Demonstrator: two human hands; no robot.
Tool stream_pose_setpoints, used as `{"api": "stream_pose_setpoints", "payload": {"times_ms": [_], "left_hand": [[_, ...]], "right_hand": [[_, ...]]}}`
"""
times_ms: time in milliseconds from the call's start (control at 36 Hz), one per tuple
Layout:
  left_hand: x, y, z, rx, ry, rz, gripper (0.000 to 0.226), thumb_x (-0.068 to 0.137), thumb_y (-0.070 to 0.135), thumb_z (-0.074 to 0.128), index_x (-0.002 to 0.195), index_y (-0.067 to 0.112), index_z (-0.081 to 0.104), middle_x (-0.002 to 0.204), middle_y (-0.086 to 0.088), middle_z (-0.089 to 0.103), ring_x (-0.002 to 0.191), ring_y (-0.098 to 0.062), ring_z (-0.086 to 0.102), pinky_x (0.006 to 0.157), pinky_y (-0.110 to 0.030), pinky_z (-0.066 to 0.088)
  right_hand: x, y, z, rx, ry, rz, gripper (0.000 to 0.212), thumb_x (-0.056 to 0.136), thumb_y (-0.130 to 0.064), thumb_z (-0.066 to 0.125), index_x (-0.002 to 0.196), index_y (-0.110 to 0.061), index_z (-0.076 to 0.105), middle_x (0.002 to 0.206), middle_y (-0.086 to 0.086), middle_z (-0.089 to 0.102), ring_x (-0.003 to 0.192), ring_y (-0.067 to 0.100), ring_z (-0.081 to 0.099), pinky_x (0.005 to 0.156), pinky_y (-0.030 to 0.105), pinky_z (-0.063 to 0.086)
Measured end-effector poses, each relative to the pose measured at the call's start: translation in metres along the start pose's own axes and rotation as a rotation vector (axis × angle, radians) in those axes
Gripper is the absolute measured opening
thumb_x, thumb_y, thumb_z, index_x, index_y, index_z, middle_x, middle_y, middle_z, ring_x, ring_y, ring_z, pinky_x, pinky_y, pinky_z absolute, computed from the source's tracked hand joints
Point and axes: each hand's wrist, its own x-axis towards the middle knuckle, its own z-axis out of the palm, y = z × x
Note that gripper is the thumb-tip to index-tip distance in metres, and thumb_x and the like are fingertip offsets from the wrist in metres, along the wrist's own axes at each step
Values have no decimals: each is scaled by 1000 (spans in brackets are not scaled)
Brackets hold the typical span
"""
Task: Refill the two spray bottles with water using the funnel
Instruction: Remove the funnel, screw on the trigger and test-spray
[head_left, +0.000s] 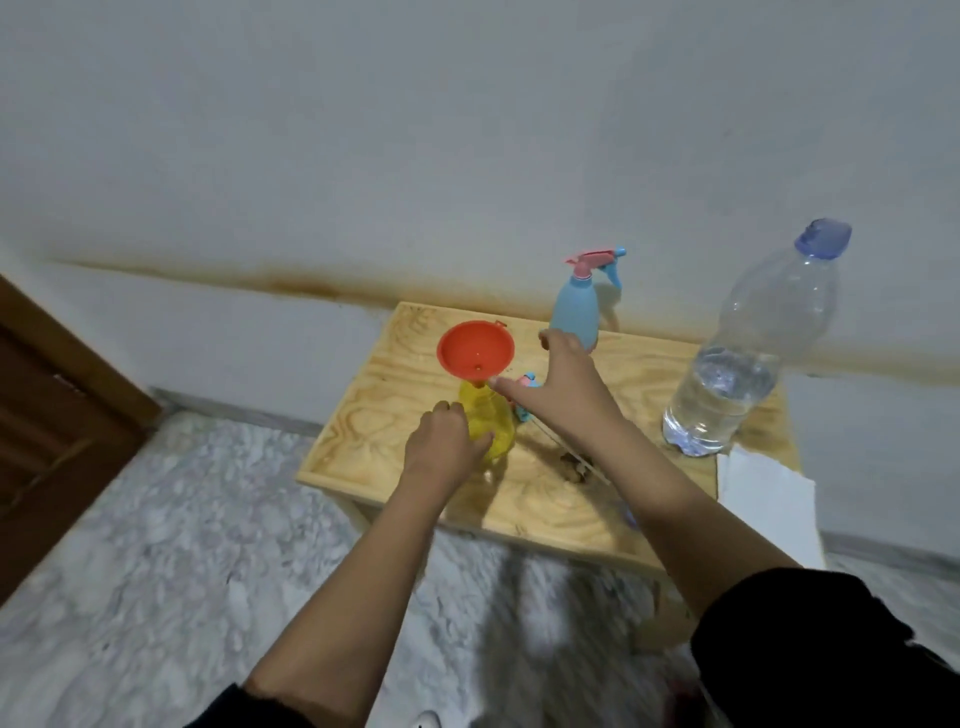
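Observation:
A yellow spray bottle (496, 422) without its head stands on the small wooden table (363, 436), and my left hand (441, 441) grips its body. A red funnel (475, 349) sits in its neck, tilted slightly. My right hand (566, 384) is spread with straight fingers just right of the funnel; one fingertip is at the funnel's spout. A loose blue and pink spray head (525, 383) lies on the table, partly hidden under that hand. A blue spray bottle (574, 306) with a pink head stands at the back. A clear capped water bottle (748, 353), partly full, stands at the right.
The table is against a white wall. A white sheet of paper (769, 504) hangs over its front right corner. A thin dip tube (558, 441) lies on the table under my right forearm. A brown door (52, 415) is at the left, above a grey patterned floor (182, 545).

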Motion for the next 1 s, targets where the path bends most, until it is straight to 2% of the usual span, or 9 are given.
{"api": "stream_pose_setpoints", "payload": {"times_ms": [167,278,472,639,750,1000], "left_hand": [[27,-14,-6,-188,15,47,68,89,41,57,139,1,34,128,-14,47,118,-31,47,91,-43,45],[39,-14,-4,-360,0,70,62,86,34,64,134,1,43,129,-13,48,113,-29,52,90,-43,47],[44,-18,6,-536,9,106,56,85,27,67,130,1,45,124,-14,53,112,-28,54,93,-42,46],[45,-21,11,-647,35,116,50,83,22,70,124,3,49,117,-14,56,107,-27,56,90,-41,47],[44,-23,14,-664,59,150,51,83,25,70,126,5,49,117,-13,56,107,-26,55,89,-42,47],[46,-25,17,-686,59,164,55,86,29,67,131,6,45,118,-11,53,109,-24,52,85,-29,43]], "right_hand": [[24,-30,25,-35,-4,-12,87,66,-54,75,130,-8,40,129,8,42,123,26,41,96,41,43],[29,-35,35,-46,8,27,90,64,-52,78,130,-5,38,126,10,42,120,27,42,95,37,40],[30,-35,39,38,30,50,87,65,-42,81,132,-8,38,124,8,42,116,21,45,85,22,32],[29,-35,38,51,23,49,90,64,-42,82,135,-9,38,126,8,43,119,20,43,87,19,30],[30,-37,36,44,30,40,87,64,-40,82,134,-9,39,126,8,43,119,18,43,83,16,28],[29,-41,28,25,55,25,87,63,-42,82,134,-12,41,128,5,45,118,16,43,84,19,30]]}}
